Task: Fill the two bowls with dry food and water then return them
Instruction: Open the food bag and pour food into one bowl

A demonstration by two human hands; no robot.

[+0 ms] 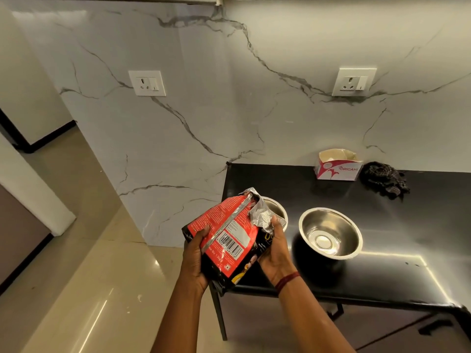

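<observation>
**A:** Hands?
**B:** Both on the food bag [229, 233]. Left hand [196, 253] wrapped round its lower end, right hand [276, 248] clutching the side by the torn foil mouth. The bag is tipped toward the left bowl [276, 208].
**A:** Bowls?
**B:** Side by side on the black counter [382, 263]. Right bowl [331, 233] bare and dry. Left one mostly hidden; contents can't be told.
**A:** Progress?
**B:** Early, I'd judge. No food or water in sight; the bowls' return is pending.
</observation>
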